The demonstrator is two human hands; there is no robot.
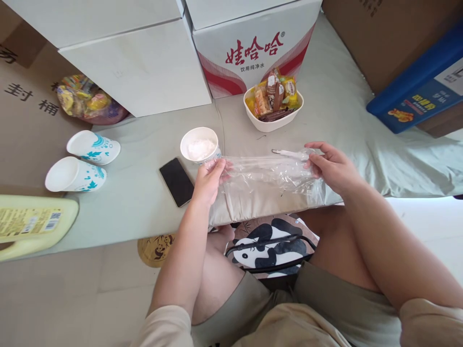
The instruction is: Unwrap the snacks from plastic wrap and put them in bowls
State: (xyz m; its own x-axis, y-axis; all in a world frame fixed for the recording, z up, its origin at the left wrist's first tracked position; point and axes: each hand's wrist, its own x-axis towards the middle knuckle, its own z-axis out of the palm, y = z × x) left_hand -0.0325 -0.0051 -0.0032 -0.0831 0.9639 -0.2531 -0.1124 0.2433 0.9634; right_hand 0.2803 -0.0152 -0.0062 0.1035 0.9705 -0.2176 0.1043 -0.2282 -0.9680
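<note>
A clear plastic bag point(267, 174) is stretched sideways between my two hands, just above the cloth-covered surface. My left hand point(211, 180) pinches its left end between thumb and fingers, close to a white paper bowl point(199, 144) with something white inside. At the other end, my right hand point(334, 168) grips the bag with thumb and forefinger. A slim white tool with a dark metal tip point(290, 153) shows at the bag's far edge, beside my right fingertips; I cannot tell whether those fingers touch it. A black phone point(177, 182) lies left of my left hand.
An oval white tub of wrapped snacks point(274, 103) stands beyond the bag, before a white-and-red carton point(253, 53). Two paper cups point(75, 174) lie tipped at left, near a pale yellow jug point(36, 224). A blue container point(419, 91) leans at right.
</note>
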